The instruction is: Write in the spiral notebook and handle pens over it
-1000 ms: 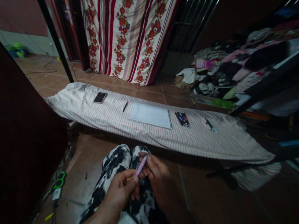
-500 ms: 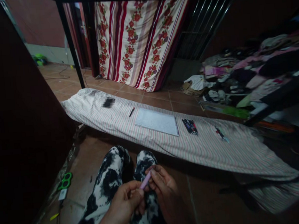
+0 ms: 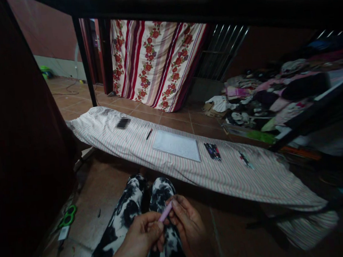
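Observation:
Over my lap, both hands are closed on a slim lilac pen-shaped stick (image 3: 166, 212). My left hand (image 3: 144, 233) pinches its lower end between thumb and fingers. At its upper end is my right hand (image 3: 188, 221), with thumb and fingertips pressed on the tip. Beyond my knees a low bench or board covered by a striped sheet (image 3: 121, 143) bears a spiral notebook (image 3: 176, 146). A dark pen (image 3: 149, 134) lies left of the notebook. To its right lie a bunch of dark pens (image 3: 212, 151) and a smaller group of pens (image 3: 245, 160).
A pixelated dark object (image 3: 123, 123) lies at the sheet's left end. Left on the floor is a green-ringed item (image 3: 67, 216) with a cable. A floral curtain (image 3: 154, 66) hangs behind; heaped clothes (image 3: 276, 91) fill the right. A dark frame bar crosses overhead.
The view has tilted slightly upward and shifted, so the sheet and curtain sit lower in the picture. Both hands keep hold of the lilac stick in nearly the same pose.

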`<action>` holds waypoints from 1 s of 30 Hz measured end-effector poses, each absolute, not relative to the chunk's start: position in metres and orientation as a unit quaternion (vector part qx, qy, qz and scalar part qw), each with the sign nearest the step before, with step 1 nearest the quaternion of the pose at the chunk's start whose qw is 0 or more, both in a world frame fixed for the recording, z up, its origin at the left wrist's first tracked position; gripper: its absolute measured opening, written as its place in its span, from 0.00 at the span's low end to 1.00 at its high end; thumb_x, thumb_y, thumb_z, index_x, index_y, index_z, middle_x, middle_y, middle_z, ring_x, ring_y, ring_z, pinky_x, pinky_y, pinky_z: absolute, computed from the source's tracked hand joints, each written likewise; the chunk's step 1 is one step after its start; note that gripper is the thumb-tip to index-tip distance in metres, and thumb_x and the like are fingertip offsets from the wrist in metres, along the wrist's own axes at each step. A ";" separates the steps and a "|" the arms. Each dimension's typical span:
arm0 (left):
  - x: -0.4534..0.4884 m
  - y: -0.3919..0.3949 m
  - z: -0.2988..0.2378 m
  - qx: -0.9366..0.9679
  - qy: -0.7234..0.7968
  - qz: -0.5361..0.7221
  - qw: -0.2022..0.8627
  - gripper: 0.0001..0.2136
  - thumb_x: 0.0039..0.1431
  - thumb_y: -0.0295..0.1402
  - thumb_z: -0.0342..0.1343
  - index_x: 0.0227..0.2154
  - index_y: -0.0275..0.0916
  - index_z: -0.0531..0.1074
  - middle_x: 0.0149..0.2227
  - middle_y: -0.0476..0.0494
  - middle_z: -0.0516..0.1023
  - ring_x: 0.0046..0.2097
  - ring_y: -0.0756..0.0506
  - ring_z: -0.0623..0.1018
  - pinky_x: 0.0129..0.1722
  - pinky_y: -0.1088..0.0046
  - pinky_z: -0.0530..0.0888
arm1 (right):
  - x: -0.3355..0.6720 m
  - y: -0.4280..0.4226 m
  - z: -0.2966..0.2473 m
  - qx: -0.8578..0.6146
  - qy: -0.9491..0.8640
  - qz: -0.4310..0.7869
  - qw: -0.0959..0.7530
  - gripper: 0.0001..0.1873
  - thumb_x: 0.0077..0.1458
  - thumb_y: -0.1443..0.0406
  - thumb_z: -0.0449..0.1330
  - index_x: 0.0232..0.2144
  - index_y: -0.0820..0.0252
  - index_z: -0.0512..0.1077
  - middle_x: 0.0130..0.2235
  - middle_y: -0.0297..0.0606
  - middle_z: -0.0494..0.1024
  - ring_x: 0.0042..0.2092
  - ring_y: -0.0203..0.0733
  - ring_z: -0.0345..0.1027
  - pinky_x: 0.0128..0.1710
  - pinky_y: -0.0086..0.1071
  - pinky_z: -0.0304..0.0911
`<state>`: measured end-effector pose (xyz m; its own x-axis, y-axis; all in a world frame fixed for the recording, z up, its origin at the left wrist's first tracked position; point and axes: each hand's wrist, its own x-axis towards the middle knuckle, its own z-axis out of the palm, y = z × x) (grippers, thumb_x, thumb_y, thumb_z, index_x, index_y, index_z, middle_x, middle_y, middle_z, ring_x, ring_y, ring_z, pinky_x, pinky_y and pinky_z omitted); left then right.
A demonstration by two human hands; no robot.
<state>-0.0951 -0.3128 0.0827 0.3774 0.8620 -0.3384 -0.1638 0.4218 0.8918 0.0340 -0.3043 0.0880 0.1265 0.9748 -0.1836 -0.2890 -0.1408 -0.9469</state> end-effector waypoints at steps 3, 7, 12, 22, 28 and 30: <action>-0.096 -0.315 0.083 0.405 0.429 0.354 0.725 0.22 0.43 0.49 0.57 0.30 0.31 0.72 0.16 0.53 0.64 0.19 0.54 0.61 0.22 0.76 0.55 | 0.032 -0.308 0.094 -0.511 -0.348 0.561 0.550 0.14 0.42 0.55 0.65 0.27 0.60 0.72 0.24 0.33 0.68 0.24 0.33 0.59 0.24 0.26 0.58; -0.099 -0.320 0.085 0.402 0.422 0.362 0.728 0.22 0.44 0.49 0.57 0.31 0.31 0.72 0.16 0.53 0.65 0.19 0.53 0.62 0.22 0.76 0.55 | 0.027 -0.311 0.092 -0.504 -0.353 0.559 0.555 0.15 0.43 0.54 0.64 0.27 0.60 0.71 0.25 0.32 0.67 0.24 0.31 0.58 0.24 0.25 0.57; -0.106 -0.327 0.091 0.398 0.421 0.362 0.731 0.23 0.42 0.50 0.57 0.31 0.31 0.72 0.16 0.53 0.65 0.20 0.53 0.62 0.22 0.76 0.55 | 0.019 -0.318 0.090 -0.506 -0.352 0.556 0.558 0.18 0.42 0.53 0.64 0.28 0.62 0.70 0.26 0.32 0.68 0.25 0.31 0.58 0.24 0.25 0.56; -0.116 -0.331 0.093 0.407 0.400 0.377 0.730 0.21 0.43 0.48 0.57 0.30 0.31 0.71 0.17 0.53 0.66 0.20 0.53 0.64 0.22 0.77 0.55 | 0.007 -0.323 0.103 -0.506 -0.351 0.557 0.557 0.17 0.42 0.54 0.65 0.27 0.62 0.70 0.25 0.32 0.67 0.24 0.31 0.56 0.24 0.26 0.56; -0.118 -0.329 0.092 0.393 0.418 0.375 0.728 0.23 0.40 0.50 0.58 0.30 0.32 0.71 0.16 0.53 0.65 0.19 0.53 0.64 0.21 0.76 0.55 | 0.004 -0.319 0.101 -0.501 -0.352 0.562 0.557 0.16 0.42 0.54 0.64 0.26 0.61 0.69 0.27 0.33 0.68 0.25 0.32 0.57 0.24 0.25 0.55; -0.118 -0.327 0.093 0.393 0.417 0.378 0.727 0.23 0.41 0.50 0.58 0.30 0.31 0.72 0.17 0.52 0.66 0.19 0.53 0.64 0.22 0.76 0.55 | 0.004 -0.316 0.101 -0.502 -0.352 0.563 0.554 0.17 0.41 0.54 0.64 0.25 0.61 0.69 0.27 0.33 0.68 0.25 0.32 0.57 0.24 0.26 0.55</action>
<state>-0.1177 -0.3274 0.0934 0.3667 0.8775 -0.3092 -0.2224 0.4054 0.8867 0.0038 -0.3164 0.1005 0.1184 0.9774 -0.1753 -0.2714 -0.1379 -0.9525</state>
